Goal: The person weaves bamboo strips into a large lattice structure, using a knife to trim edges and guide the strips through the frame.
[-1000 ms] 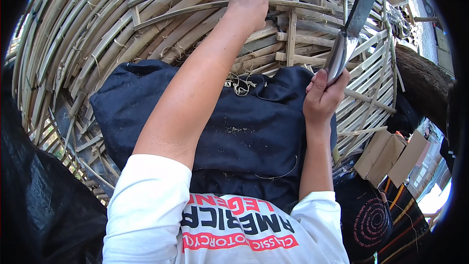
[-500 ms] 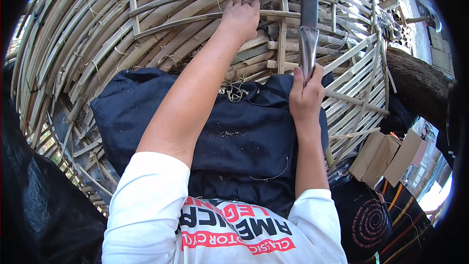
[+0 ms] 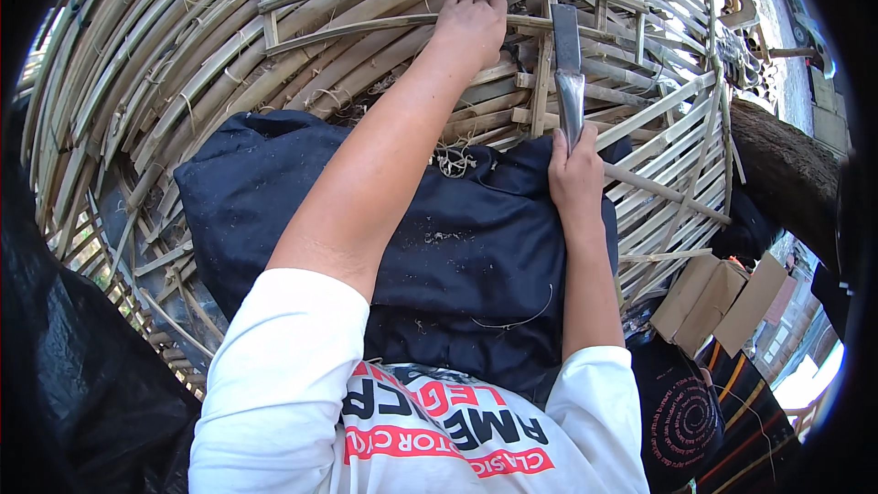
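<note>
My right hand (image 3: 576, 176) is wrapped round the shiny metal handle of a big knife (image 3: 568, 48), whose dark, broad blade points away from me over the bamboo. Farther forward, my left hand (image 3: 472, 29) has its fingers curled over a long bamboo slat (image 3: 384, 29) of the woven bamboo frame (image 3: 229, 59); the fingertips are partly hidden. Upright crosspieces, one of them a bamboo strip (image 3: 543, 82), stand close to the blade. Dark cloth (image 3: 366, 220) covers my lap, with small shavings and a tangle of pale fibres (image 3: 455, 162) on it.
A thick log (image 3: 786, 155) lies at the right beyond the frame. Nearer on that side are an open cardboard box (image 3: 709, 302) and a black round thing with a spiral print (image 3: 681, 416). Black plastic sheeting (image 3: 82, 375) hangs at the lower left.
The knife has come down, its blade tip now lower and nearer to the bamboo crosspiece. My left hand stays on the slat; the whole view has shifted slightly.
</note>
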### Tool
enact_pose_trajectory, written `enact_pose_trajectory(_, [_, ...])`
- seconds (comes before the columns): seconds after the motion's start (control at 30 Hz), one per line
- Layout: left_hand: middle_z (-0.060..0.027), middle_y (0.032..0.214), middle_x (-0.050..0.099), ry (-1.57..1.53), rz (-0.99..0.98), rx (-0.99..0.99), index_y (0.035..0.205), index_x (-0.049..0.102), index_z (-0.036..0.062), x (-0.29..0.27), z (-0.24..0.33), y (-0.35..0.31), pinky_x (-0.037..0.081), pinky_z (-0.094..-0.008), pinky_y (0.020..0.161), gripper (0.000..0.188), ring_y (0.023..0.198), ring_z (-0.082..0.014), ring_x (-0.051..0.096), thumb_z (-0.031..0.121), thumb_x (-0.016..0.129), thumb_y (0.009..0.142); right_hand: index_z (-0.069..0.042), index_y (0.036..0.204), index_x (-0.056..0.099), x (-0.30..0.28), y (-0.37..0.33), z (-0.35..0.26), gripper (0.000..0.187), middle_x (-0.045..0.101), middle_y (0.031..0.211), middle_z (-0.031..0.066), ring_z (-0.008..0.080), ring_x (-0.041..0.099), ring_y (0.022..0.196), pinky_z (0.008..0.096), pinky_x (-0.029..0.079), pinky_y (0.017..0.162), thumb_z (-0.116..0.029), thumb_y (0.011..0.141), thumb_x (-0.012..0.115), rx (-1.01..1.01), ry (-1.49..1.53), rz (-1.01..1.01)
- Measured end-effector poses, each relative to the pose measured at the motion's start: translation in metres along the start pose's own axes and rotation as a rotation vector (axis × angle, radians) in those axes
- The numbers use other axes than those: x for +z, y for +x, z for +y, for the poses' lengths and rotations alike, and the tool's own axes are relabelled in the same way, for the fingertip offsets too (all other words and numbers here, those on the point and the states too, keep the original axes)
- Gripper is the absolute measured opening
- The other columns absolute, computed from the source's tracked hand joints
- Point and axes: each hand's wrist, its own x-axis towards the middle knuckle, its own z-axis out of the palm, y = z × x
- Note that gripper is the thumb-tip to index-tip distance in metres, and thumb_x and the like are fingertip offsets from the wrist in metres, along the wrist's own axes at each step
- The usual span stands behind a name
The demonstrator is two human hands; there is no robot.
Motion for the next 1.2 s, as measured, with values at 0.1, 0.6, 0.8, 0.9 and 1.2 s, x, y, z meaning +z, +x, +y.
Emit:
enact_pose_trajectory(0.1, [-0.0193,0.108,0.065,0.02,0.024,-0.026,0.117,0.048,-0.0036,0.006,-0.003,-0.008,0.046,-0.0451,0.091,0.057,0.106,-0.0324,0.061,0.016,0.073,0.07,0.002,0.113,0.045,-0.023,-0.01,-0.028,0.032,0.063,0.075,0.0272,0.0467,0.063,0.071,0.0479,0.049,0.064,-0.024,0.098,0.053,-0.086,0.226,0.148])
enact_pose_trajectory(0.6, [-0.0158,0.113,0.065,0.023,0.005,-0.025,0.122,0.049,-0.0004,0.001,0.006,-0.008,0.043,-0.0401,0.094,0.051,0.106,-0.0293,0.061,0.015,0.067,0.076,0.001,0.112,0.042,-0.002,-0.02,0.004,0.033,0.064,0.078,0.0248,0.048,0.062,0.066,0.049,0.05,0.06,-0.026,0.097,0.055,-0.115,0.161,0.182])
enact_pose_trajectory(0.8, [-0.0194,0.112,0.063,0.003,0.063,-0.017,0.124,0.045,-0.0041,0.007,0.002,-0.008,0.046,-0.043,0.095,0.06,0.106,-0.0331,0.06,0.01,0.07,0.071,0.003,0.11,0.046,-0.041,-0.02,-0.037,0.032,0.057,0.067,0.0113,0.0183,0.059,0.055,0.0294,0.046,0.053,-0.026,0.098,0.054,-0.074,0.509,0.272])
enact_pose_trajectory(0.9, [-0.0198,0.111,0.064,-0.024,0.053,-0.015,0.119,0.048,-0.0038,0.011,0.008,-0.005,0.046,-0.043,0.094,0.055,0.106,-0.0331,0.061,0.01,0.069,0.071,0.002,0.107,0.044,-0.011,-0.022,0.007,0.032,0.058,0.064,0.0134,0.0232,0.06,0.054,0.0335,0.048,0.052,-0.028,0.098,0.054,-0.202,0.572,0.387])
enact_pose_trajectory(1.2, [-0.0165,0.114,0.065,0.011,0.06,-0.016,0.116,0.051,0.0011,0.009,0.01,-0.006,0.044,-0.0399,0.095,0.044,0.11,-0.0287,0.059,0.015,0.066,0.077,0.001,0.103,0.046,-0.015,-0.023,-0.001,0.027,0.063,0.074,0.024,0.0403,0.065,0.069,0.0449,0.05,0.063,-0.024,0.096,0.054,-0.019,0.344,0.163])
